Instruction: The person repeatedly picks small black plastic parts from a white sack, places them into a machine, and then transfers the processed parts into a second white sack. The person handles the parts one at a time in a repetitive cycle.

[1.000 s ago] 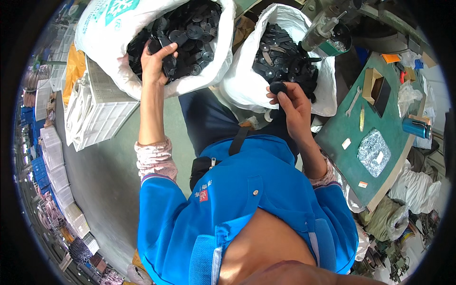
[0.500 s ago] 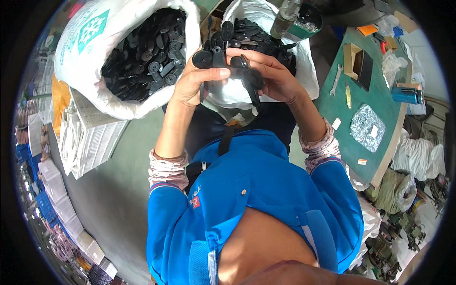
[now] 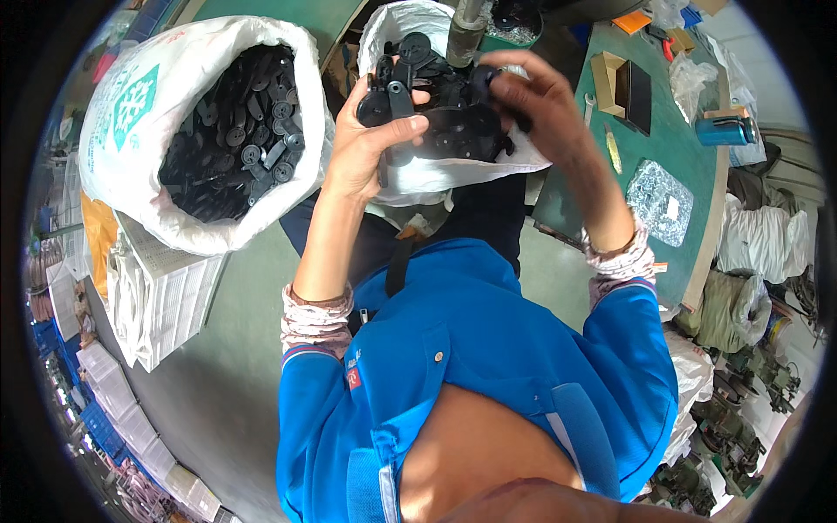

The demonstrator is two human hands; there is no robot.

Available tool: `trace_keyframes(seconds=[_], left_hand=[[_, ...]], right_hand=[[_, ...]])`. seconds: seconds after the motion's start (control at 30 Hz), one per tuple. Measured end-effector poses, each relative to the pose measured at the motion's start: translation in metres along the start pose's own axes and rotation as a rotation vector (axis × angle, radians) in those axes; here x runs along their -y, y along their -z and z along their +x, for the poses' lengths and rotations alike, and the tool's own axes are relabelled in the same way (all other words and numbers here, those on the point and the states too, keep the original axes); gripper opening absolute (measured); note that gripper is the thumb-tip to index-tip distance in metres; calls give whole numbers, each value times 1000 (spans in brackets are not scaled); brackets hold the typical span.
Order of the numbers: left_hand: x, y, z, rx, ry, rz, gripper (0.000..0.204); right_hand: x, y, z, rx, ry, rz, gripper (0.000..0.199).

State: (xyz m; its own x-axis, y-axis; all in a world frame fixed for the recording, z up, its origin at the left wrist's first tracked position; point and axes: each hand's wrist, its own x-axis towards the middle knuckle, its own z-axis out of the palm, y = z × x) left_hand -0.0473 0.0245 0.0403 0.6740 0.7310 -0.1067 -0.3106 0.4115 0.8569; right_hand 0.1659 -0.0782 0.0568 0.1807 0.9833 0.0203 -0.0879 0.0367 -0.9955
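Grey-green floor [image 3: 235, 383], workshop setting; green worktable [image 3: 676, 144] at right.

On the table: open cardboard box [image 3: 608, 83]; slim yellow tool [image 3: 613, 148]; wrench [image 3: 589, 111], partly covered by the right forearm; clear plastic packet [image 3: 660, 207]; blue cylinder [image 3: 724, 131], near the far edge.

White sack, left [image 3: 122, 179]: upright, mouth wide, filled with loose black pieces [image 3: 235, 135], some disc-shaped, some strip-shaped. White crate [image 3: 174, 292] just below it in view.

White sack, centre [image 3: 423, 181]: open, dark pieces inside, mostly hidden behind the hands.

Left hand [image 3: 359, 144]: thumb and fingers pinching a bunch of black disc-and-strip parts [image 3: 399, 103], which stick out above and below the grip, at the centre sack's left side.

Right hand [image 3: 542, 98]: fingers curled, motion-blurred, over the centre sack's right side; dark pieces by the fingertips, whether pinched or merely touched cannot be told.
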Motion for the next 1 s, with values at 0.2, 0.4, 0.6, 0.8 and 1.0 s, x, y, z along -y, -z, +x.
trace_keyframes(seconds=[0.2, 0.4, 0.6, 0.8, 1.0], left_hand=[[2, -1, -4, -129, -23, 7, 62], [-2, -6, -7, -161, -33, 13, 55], [1, -6, -8, -210, -59, -11, 50], [13, 0, -7, -248, -104, -59, 46], [18, -6, -5, -230, -34, -151, 40]], right_hand=[[78, 5, 54, -221, 110, 98, 33], [94, 7, 87, -309, 74, -30, 23], [90, 5, 103, -252, -12, -155, 24], [56, -9, 84, -294, -32, 214, 38], [-54, -48, -6, -114, 24, -75, 55]])
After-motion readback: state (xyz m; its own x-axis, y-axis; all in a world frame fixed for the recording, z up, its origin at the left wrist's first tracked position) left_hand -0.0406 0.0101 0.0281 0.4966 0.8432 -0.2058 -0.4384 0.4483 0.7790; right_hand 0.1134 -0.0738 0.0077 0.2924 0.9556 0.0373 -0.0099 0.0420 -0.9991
